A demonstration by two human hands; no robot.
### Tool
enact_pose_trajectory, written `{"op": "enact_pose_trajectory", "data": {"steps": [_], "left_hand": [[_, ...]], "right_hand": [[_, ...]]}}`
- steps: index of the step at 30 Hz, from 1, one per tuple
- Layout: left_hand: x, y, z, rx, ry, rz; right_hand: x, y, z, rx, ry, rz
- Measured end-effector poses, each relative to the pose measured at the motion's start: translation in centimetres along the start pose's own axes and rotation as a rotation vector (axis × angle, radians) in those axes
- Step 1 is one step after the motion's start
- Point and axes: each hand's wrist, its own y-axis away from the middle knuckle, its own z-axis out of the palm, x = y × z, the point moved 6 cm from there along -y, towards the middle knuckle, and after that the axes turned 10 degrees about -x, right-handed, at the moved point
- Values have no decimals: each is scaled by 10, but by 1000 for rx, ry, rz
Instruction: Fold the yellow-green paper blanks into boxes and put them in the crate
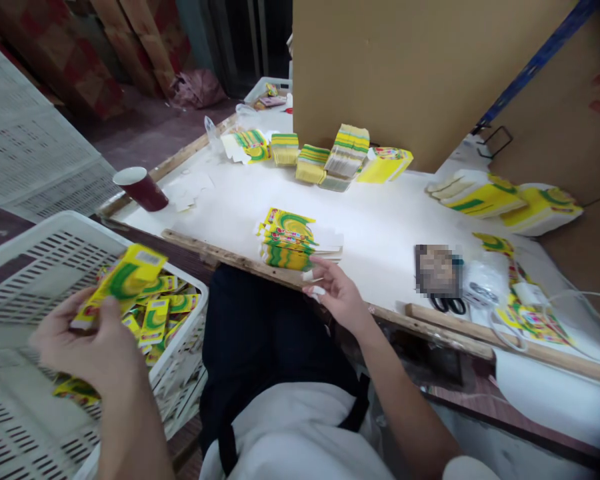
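My left hand (87,333) is closed on a small yellow and green carton (130,277), held above a white plastic basket (75,230). Inside that basket lie several similar yellow cartons (155,320). At the table's front edge, my right hand (333,290) is beside a stack of flat yellow and green cartons (287,240). Its fingers are apart at the stack's near right corner, and white wraps show on the fingertips. Whether a fingertip touches the stack I cannot tell.
Bundles of flat cartons (347,150) stand along the back against a large cardboard sheet (405,73). A dark red cup (143,190) is tilted at the left. To the right are scissors (447,305), more yellow packs (485,197) and a cable (575,293). A wooden strip (230,259) edges the table.
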Motion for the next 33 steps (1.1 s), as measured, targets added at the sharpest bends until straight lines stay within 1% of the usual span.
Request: {"op": "enact_pose_trajectory", "data": {"steps": [2, 3, 5, 6, 7, 8, 9, 11, 13, 14, 16, 20, 23, 28, 30, 33], "left_hand": [[-18, -12, -13, 81, -221, -3], [-23, -12, -16, 138, -288, -3], [-23, -3, -2, 73, -316, 52], [-19, 4, 10, 2, -280, 80], [-12, 13, 26, -100, -231, 103], [-6, 23, 40, -184, -157, 100], [1, 31, 53, -248, -80, 84], [14, 46, 75, -357, 66, 66], [23, 56, 90, -432, 186, 80], [26, 59, 96, -466, 238, 85], [25, 64, 104, -525, 322, 69], [17, 71, 113, -610, 404, -47], [16, 77, 117, -658, 437, -119], [17, 82, 118, -701, 487, -183], [16, 83, 118, -710, 493, -200], [16, 83, 118, -707, 500, -222]], "right_hand": [[-13, -5, -15, 79, 67, -42], [-21, -9, -22, 124, 113, -65], [-36, -18, -34, 213, 232, -114], [-43, -25, -37, 242, 307, -134], [-49, -33, -39, 255, 391, -150], [-54, -41, -39, 248, 484, -159], [-56, -51, -36, 225, 586, -156], [-53, -69, -29, 159, 820, -94], [-44, -81, -23, 107, 1023, 3], [-40, -85, -20, 90, 1082, 38], [-34, -87, -17, 72, 1127, 64], [-32, -86, -15, 59, 1150, 74], [-36, -83, -12, 77, 1178, 84], [-46, -74, -7, 179, 1290, 74], [-45, -72, -7, 184, 1342, 92], [-41, -72, -7, 146, 1344, 109]]}}
